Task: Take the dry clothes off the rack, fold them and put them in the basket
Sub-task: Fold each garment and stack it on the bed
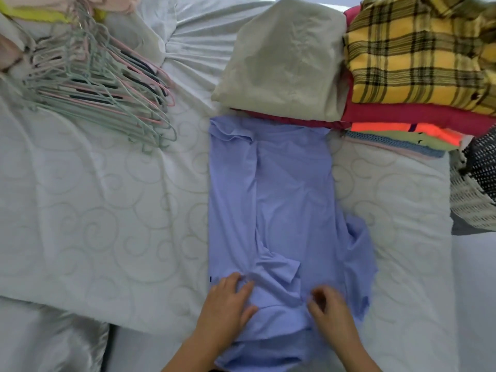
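A light blue shirt (290, 200) lies lengthwise on the white bed (107, 210), its sides folded inward into a long strip. My left hand (228, 304) rests flat on the shirt's near left part, fingers spread. My right hand (330, 307) is on the near right part with its fingers curled into the cloth, pinching a fold. Beyond the shirt lies a folded beige garment (281, 63) on a red one (295, 122). A stack at the far right holds a yellow plaid shirt (418, 55) over red, orange and green pieces. A cream woven basket (467, 202) shows at the right edge.
A heap of several green and pink hangers (99, 84) lies at the far left of the bed. A dark dotted cloth (483, 167) hangs over the basket's rim. Pale pink and yellow fabric (53, 9) sits in the far left corner.
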Demonstrator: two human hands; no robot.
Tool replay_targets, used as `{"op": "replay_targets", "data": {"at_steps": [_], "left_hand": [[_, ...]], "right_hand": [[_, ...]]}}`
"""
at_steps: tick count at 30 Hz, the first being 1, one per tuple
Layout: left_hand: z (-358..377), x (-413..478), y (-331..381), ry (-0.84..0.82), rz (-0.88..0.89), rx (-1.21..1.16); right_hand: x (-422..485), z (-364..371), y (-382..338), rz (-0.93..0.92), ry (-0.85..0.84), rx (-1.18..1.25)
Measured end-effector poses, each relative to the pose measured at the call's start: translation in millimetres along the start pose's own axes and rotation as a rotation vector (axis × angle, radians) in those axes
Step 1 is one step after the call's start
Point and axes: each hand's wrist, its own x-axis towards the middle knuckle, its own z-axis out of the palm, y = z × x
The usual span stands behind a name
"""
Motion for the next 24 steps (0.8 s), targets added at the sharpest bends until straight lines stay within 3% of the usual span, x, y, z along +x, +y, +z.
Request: {"op": "replay_targets", "data": {"at_steps": [2, 4, 6, 8, 11, 12, 15, 17, 20, 24], "left_hand": [[-7, 8, 15, 0.062, 0.030, -0.069], [-7, 21, 31, 0.039, 0.100, -0.204], [-8, 36, 47, -0.096, 0.028, -0.504], [-13, 54, 61, -0.233, -0.228, -0.871], [-28, 79, 69, -0.189, -0.708, -1.433], [-32, 83, 65, -0.156, -0.839, -1.622], [-40, 77, 38, 0.007, -1.052, -1.990], [-42, 66, 20, 0.062, -1.134, -2.030], [-39, 56, 12, -0.052, -1.100, -1.779], [-27, 67, 21, 0.048, -0.971, -1.234]], "right_hand": [[11, -22, 11, 0.015, 0.360, 0.032], [29, -47, 24, 0.190, 0.498, 0.184], [45, -68, 24, 0.361, 0.375, 0.488], [57, -76, 15, 0.383, 0.184, 0.745], [51, -71, -18, 0.090, 0.179, 0.669], [38, -64, -36, -0.094, 0.179, 0.562], [-7, -22, -73, -0.506, -0.032, 0.079], [-16, -2, -75, -0.635, -0.091, -0.248], [5, -12, -69, -0.319, -0.375, -0.183], [60, -38, -65, -0.144, -0.127, 0.010]]}}
